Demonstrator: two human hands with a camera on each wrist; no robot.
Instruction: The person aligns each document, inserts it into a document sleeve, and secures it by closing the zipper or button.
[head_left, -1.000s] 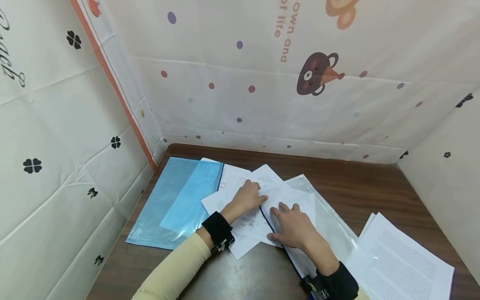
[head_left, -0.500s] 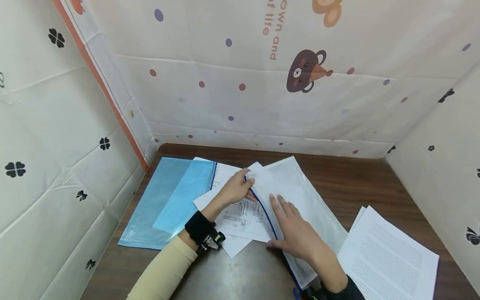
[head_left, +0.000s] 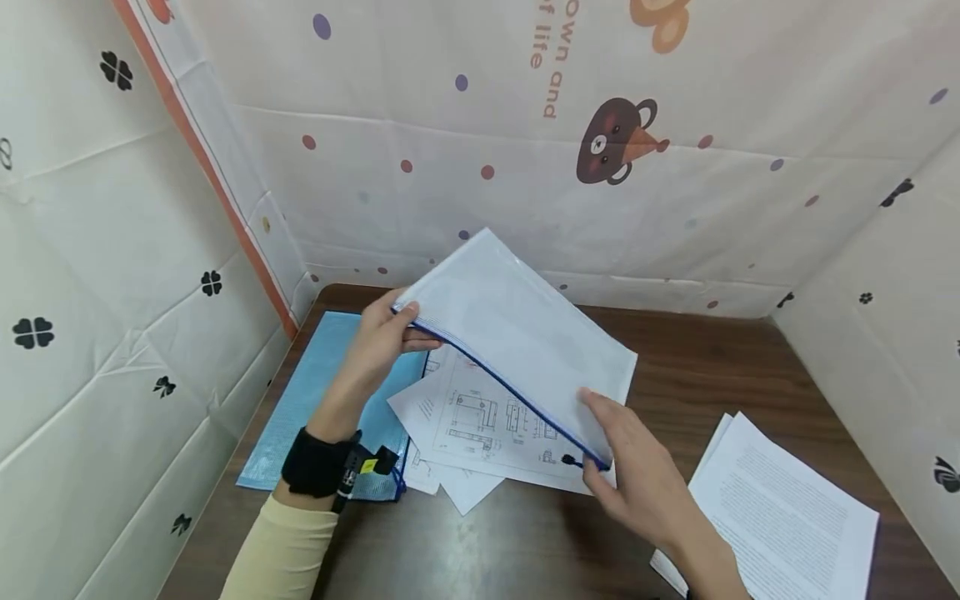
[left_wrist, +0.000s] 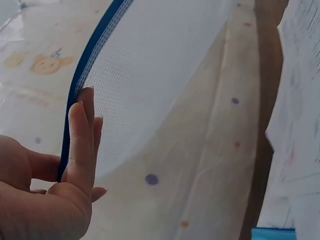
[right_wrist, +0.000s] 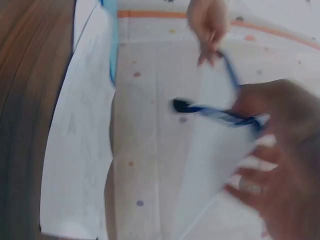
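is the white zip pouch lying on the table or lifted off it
Lifted. Both hands hold the white zip pouch tilted above the drawing sheets: left hand at one end, right hand at the other.

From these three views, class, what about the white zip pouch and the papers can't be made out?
- Contents of white mesh zip pouch: head view, mesh hides them.
- Drawing sheets: pouch covers part; print too small.
- Right hand: right wrist view, blurred.
- Text pages: frame edge cuts them off.

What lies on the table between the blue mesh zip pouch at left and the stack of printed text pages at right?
In the head view, loose white sheets with technical drawings lie between blue mesh zip pouch and printed text pages.
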